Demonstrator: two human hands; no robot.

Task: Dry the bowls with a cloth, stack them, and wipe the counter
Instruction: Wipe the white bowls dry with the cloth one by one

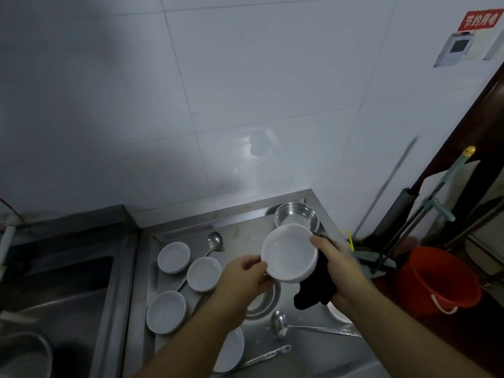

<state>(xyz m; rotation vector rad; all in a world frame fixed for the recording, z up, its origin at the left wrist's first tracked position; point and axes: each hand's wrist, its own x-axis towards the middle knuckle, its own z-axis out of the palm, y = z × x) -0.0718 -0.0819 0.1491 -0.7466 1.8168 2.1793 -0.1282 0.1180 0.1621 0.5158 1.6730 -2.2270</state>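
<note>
White bowl [289, 253], raised above the steel worktop [313, 347], hollow facing the camera: left hand [245, 276] pinches its rim at 8 o'clock, right hand [341, 264] presses black cloth [316, 290] behind at 4 o'clock; undried bowls [203, 273] lie nearer the left.

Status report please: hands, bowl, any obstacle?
Left hand pinches white bowl rim. Right hand holds black cloth against it. Bowl held above counter; nothing blocking.

I hold a white bowl [289, 253] tilted at the centre of the frame, above the steel counter [308, 350]. A black cloth [316, 290] hangs at its right side. Three white bowls [174, 257] [204, 273] [167, 311] lie upright and apart at lower left.
</note>
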